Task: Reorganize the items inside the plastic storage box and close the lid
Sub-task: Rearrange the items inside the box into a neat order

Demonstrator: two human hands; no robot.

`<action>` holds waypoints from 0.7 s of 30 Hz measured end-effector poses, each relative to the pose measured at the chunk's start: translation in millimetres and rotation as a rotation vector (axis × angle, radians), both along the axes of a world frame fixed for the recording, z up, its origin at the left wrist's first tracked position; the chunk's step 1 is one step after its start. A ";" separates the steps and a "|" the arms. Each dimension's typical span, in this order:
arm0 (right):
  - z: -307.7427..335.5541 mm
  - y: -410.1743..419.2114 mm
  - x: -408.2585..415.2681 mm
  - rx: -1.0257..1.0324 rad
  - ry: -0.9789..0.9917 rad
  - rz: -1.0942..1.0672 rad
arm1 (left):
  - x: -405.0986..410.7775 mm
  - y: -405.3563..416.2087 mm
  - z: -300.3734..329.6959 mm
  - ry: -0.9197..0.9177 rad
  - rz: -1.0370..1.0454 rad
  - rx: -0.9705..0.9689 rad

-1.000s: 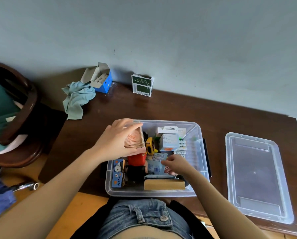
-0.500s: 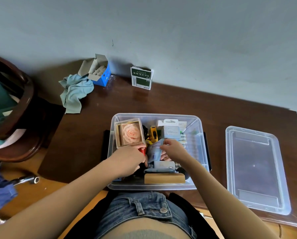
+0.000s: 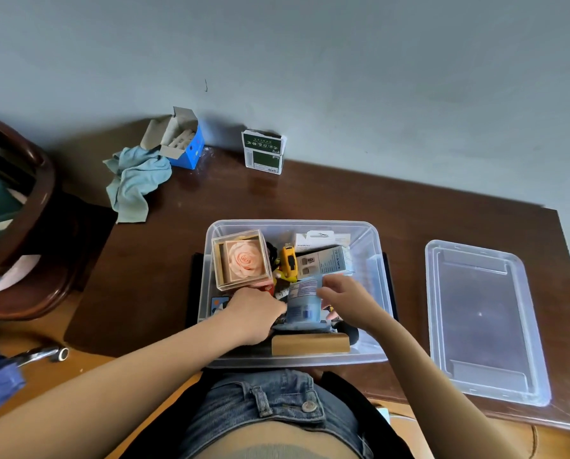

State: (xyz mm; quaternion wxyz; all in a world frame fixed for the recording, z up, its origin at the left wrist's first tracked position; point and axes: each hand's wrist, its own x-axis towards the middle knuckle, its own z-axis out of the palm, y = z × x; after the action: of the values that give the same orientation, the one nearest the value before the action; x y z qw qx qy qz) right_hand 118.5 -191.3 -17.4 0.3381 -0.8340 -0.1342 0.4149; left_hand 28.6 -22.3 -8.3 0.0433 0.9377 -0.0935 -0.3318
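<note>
While lidless, box (image 3: 373, 256) (both hands (image 3: 257, 313) inside).

home room: dark wooden desk (image 3: 343, 207), wooden chair (image 3: 35, 207), crumpled cloth (image 3: 134, 183), painted wall (image 3: 310, 61).

Storage boxes (image 3: 373, 246): one
Lids (image 3: 485, 323): one
Hands: two, left (image 3: 255, 314), right (image 3: 349, 301)
Cloths (image 3: 136, 183): one
Cartons on counter: two, blue (image 3: 186, 142), green (image 3: 263, 152)

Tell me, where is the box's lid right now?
In the head view, the clear lid lies flat on the brown table, to the right of the open storage box.
</note>
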 end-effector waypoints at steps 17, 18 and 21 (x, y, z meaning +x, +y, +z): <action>6.8 10.1 -17.4 0.045 -0.331 -0.079 | -5.0 -1.3 -2.5 -0.371 0.186 -0.037; 5.3 8.1 -14.7 -0.020 -0.475 -0.183 | -5.5 -0.3 -3.1 -0.361 0.169 -0.023; -5.7 4.5 -6.1 -0.239 -0.551 -0.185 | -6.1 -3.2 1.1 -0.317 0.113 0.041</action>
State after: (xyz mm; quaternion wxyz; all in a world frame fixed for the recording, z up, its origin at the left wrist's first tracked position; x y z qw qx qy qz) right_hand 112.3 -186.8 -23.1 0.2251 -0.9575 -0.0948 0.1535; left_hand 22.5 -25.5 -7.1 0.0274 0.9828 -0.0392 -0.1786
